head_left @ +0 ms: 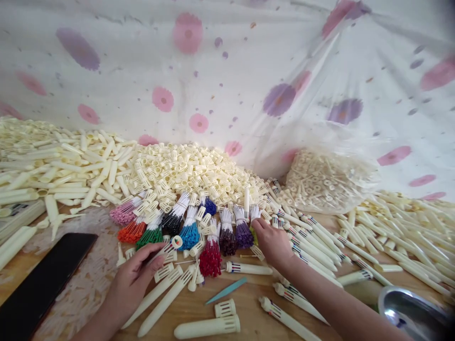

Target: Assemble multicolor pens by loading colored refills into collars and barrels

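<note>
Between the fingers of my left hand (pixel 130 274) is a cream slotted pen barrel (pixel 171 245), its open end up, with bits of colour inside. My right hand (pixel 272 241) pinches at a bundle of white-tubed, yellow-green-tipped pen refills (pixel 255 213); its fingertips are partly hidden. Beside it stand bundles of purple refills (pixel 243 232), dark brown refills (pixel 227 232), crimson refills (pixel 210 255) and blue refills (pixel 189 232). Black refills (pixel 174 218), green refills (pixel 151 232), orange refills (pixel 131 232) and pink refills (pixel 124 210) are further left.
Slotted cream sleeves (pixel 188 166) are heaped behind the bundles. Pen barrels (pixel 71 166) pile up at left, and more (pixel 408 237) at right. A clear bag (pixel 330 182) holds small parts. Nearby are a black phone (pixel 46 284), blue tweezers (pixel 226 290), filled pens (pixel 313 246) and a metal bowl (pixel 386 303).
</note>
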`<state>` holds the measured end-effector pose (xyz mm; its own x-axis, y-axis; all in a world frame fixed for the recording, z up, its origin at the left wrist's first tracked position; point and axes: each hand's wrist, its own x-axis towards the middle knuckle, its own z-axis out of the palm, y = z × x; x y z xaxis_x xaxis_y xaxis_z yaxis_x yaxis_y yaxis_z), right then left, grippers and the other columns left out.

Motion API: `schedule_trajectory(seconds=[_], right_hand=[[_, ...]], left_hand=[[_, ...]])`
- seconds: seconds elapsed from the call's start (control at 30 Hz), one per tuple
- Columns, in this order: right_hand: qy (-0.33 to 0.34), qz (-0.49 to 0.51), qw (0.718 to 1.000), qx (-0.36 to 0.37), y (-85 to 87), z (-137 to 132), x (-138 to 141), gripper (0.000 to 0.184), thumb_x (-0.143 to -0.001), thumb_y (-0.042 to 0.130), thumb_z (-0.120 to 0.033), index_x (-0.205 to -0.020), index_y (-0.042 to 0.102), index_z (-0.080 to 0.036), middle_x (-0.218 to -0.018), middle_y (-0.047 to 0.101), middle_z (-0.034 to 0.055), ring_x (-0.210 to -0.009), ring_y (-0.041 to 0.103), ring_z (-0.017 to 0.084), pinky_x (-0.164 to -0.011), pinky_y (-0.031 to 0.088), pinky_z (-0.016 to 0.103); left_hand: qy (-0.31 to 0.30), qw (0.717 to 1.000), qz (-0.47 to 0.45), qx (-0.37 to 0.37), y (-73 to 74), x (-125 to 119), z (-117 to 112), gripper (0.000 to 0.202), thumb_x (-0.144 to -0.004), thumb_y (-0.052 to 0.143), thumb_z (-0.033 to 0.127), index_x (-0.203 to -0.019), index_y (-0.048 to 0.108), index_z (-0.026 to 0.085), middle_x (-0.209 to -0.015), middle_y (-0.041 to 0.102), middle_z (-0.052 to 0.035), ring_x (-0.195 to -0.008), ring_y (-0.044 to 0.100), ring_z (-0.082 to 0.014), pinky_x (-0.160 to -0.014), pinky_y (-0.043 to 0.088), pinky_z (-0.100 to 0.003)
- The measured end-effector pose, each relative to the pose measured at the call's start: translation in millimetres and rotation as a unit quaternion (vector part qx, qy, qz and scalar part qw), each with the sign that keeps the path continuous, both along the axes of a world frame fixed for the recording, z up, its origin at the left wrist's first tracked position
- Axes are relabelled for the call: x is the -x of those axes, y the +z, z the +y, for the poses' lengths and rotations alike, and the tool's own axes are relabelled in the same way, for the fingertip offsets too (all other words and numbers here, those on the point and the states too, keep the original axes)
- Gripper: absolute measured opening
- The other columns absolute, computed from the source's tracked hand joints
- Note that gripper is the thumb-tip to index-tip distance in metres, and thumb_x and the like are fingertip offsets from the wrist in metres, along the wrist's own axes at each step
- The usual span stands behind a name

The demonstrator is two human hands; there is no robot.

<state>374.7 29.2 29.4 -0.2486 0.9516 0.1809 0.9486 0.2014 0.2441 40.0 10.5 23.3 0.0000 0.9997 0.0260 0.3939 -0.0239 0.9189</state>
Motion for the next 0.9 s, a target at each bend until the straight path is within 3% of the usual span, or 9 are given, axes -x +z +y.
schedule_trajectory(seconds=[0.17,0.4,0.63,0.8,0.9], right_hand=[[-0.036,0.010,0.999,0.003,-4.4,-10,6,0.026,-0.078,0.042,0.003,-0.086,0.056,-0.018,-0.089,0.066,0.0072,-0.056,0.058,0.014,-0.044,0.022,0.024],[0.057,0.021,0.998,0.035,-7.3,-24,-4,0.026,-0.079,0.045,0.003,-0.086,0.058,-0.019,-0.102,0.067,0.0058,-0.073,0.060,0.016,-0.058,0.039,0.024],[0.083,0.031,0.996,0.030,2.1,-33,8,0.022,-0.082,0.047,0.000,-0.081,0.058,-0.019,-0.094,0.067,0.0043,-0.075,0.059,0.017,-0.060,0.039,0.025],[0.063,0.060,0.996,0.016,24.5,-45,34,0.023,-0.079,0.051,0.001,-0.074,0.055,-0.021,-0.075,0.065,0.0023,-0.068,0.059,0.018,-0.055,0.039,0.026],[0.041,0.179,0.982,-0.034,53.6,-48,49,0.021,-0.082,0.051,-0.005,-0.069,0.052,-0.022,-0.066,0.062,0.0027,-0.067,0.058,0.020,-0.049,0.039,0.025]], left_hand=[[-0.012,1.000,0.003,-0.005,-5.1,3,1,0.042,-0.073,0.060,0.054,-0.095,0.071,0.020,-0.087,0.076,-0.0052,-0.079,0.069,-0.0215,-0.074,0.055,-0.026],[-0.023,0.999,0.014,-0.022,-3.1,0,0,0.038,-0.073,0.061,0.051,-0.093,0.072,0.021,-0.086,0.076,-0.0050,-0.078,0.070,-0.0221,-0.072,0.056,-0.026],[-0.027,0.999,0.019,-0.026,-2.3,-3,0,0.034,-0.073,0.061,0.048,-0.091,0.072,0.021,-0.086,0.077,-0.0053,-0.079,0.070,-0.0224,-0.073,0.056,-0.026],[-0.023,0.999,0.025,-0.027,-1.8,-4,2,0.033,-0.073,0.061,0.047,-0.090,0.073,0.021,-0.085,0.077,-0.0049,-0.078,0.071,-0.0223,-0.074,0.056,-0.026],[-0.017,0.999,0.017,-0.022,-0.9,-4,1,0.032,-0.072,0.062,0.046,-0.088,0.073,0.021,-0.086,0.078,-0.0045,-0.078,0.071,-0.0219,-0.073,0.056,-0.025]])
